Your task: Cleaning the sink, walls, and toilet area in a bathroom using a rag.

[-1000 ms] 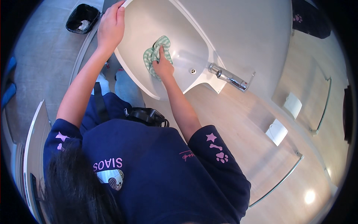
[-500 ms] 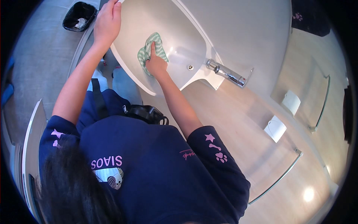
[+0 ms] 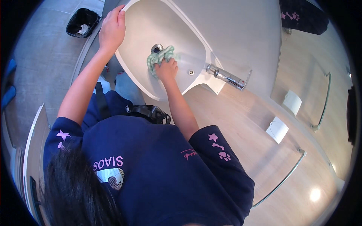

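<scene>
Inside the white basin (image 3: 143, 22) lies a cloth (image 3: 154, 60), at the edge of the round chrome drain (image 3: 157, 48); a black-lined bin (image 3: 80, 17) on the floor holds something white and crumpled (image 3: 84, 29). The cloth is pale green and white, rumpled, slightly blurred. The right hand (image 3: 166, 70) bunches it under bent fingers; the left hand (image 3: 112, 32) meets the basin's rim, whether clasping it I cannot tell.

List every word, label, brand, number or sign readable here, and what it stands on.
Navy short-sleeved fabric shirt: large lilac capitals, upside down; not copied here.
Same shirt: thin pink script, too small to read.
Shiny chrome faucet: tiny red mark, too small to read.
Pale green patterned cloth, white curved basin: no lettering visible.
</scene>
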A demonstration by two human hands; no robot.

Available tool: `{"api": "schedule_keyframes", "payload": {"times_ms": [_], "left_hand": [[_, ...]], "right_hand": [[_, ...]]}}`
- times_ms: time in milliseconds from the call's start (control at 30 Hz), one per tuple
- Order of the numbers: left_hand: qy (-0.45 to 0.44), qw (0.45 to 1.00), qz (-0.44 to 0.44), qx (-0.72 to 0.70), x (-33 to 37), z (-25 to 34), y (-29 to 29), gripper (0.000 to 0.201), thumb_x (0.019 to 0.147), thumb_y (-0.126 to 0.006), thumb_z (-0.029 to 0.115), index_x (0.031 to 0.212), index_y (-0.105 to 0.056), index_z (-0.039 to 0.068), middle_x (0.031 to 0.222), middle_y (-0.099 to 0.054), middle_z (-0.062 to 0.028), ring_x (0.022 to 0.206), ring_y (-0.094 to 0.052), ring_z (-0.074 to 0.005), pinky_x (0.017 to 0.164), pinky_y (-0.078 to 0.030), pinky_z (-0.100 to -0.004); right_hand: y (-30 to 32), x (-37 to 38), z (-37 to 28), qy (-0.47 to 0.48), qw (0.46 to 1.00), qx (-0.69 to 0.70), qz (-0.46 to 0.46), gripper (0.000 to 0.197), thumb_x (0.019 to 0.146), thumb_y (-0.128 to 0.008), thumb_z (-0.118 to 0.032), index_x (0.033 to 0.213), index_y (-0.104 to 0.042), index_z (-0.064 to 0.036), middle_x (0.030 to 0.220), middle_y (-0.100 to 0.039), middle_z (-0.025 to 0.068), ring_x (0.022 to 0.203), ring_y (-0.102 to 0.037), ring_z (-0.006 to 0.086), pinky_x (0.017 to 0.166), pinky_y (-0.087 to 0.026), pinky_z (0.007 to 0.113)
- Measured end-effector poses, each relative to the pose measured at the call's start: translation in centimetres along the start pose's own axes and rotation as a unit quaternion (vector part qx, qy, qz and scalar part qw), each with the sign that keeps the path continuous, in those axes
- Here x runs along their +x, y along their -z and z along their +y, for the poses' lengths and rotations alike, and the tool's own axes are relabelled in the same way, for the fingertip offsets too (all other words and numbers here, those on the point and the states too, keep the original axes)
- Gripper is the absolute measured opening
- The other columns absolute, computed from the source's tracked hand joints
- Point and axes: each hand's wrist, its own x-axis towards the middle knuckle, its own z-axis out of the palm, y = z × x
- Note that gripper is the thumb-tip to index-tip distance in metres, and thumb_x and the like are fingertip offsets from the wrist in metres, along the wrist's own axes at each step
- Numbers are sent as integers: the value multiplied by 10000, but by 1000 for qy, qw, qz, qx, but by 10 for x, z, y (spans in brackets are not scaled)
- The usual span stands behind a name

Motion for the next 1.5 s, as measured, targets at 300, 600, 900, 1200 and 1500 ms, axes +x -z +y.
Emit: {"api": "schedule_keyframes", "payload": {"times_ms": [300,600,900,1200,1500], "left_hand": [[-12,1000,-22,-8,2,4,0,356,916,-343,291,1143,-495,64,1065,-552,-144,1003,-520,-297,847,-396,-344],[-21,1000,-1,4,3,-7,1,321,904,-351,292,1111,-511,107,1047,-558,-111,975,-518,-312,794,-418,-399],[-13,1000,-13,-2,3,-5,-1,320,905,-351,290,1111,-512,106,1053,-555,-118,983,-513,-316,804,-413,-396],[-13,999,-34,-5,2,5,1,359,919,-329,284,1153,-484,59,1081,-544,-157,1015,-513,-298,858,-389,-350],[-9,1000,3,0,-4,8,2,304,897,-374,283,1103,-519,113,1021,-563,-110,944,-528,-309,788,-424,-388]], "right_hand": [[-30,30,-7,109,977,169,66,696,877,-314,-485,1275,-295,86,1409,-32,246,1321,-49,336,1036,-120,490],[-38,-12,35,171,984,42,-34,638,887,-312,-444,1302,-284,39,1422,-19,214,1317,-58,353,1043,-120,465],[-15,15,-27,165,958,153,177,528,776,-511,-363,1194,-469,-44,1231,-390,184,1140,-375,350,920,-302,460],[-6,22,12,-24,987,138,83,608,737,-519,-366,1273,-379,-116,1031,-529,180,884,-560,333,743,-437,437],[-2,11,-12,3,979,197,-49,671,726,-498,-372,1332,-294,-170,931,-607,206,859,-587,354,758,-455,412]]}}
